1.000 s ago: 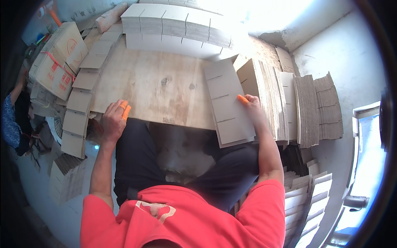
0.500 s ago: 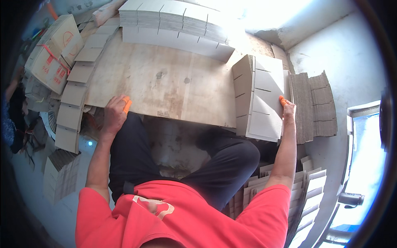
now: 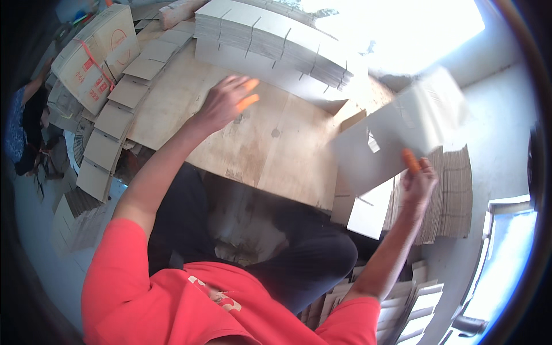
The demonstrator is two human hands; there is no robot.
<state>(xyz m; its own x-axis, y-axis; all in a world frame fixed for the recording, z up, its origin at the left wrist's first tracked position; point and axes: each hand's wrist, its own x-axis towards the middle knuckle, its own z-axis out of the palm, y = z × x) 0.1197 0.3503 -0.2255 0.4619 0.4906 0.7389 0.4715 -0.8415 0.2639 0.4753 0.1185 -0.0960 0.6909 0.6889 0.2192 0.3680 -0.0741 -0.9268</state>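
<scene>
My right hand (image 3: 418,178), with an orange finger cover, grips a slotted cardboard sheet (image 3: 368,164) by its near edge. The sheet is raised and tilted over the right end of the table, its far part blurred by motion. Below it lies a stack of slotted cardboard sheets (image 3: 371,214), partly hidden by the raised one. Over the wooden table (image 3: 218,144) hangs my left hand (image 3: 227,103), fingers stretched out and holding nothing. Two of its fingers wear orange covers.
A long stack of slotted cardboard (image 3: 259,37) stands along the table's back. Overlapping cardboard pieces (image 3: 115,121) line the left edge, beside a printed carton (image 3: 95,63). More cardboard stacks (image 3: 457,192) stand at right, near the wall. A person's arm (image 3: 37,83) shows at far left.
My right hand has lifted a cardboard sheet off the right stack and tilted it. My left hand has moved from the table's front edge forward and right, over the tabletop. The view has shifted.
</scene>
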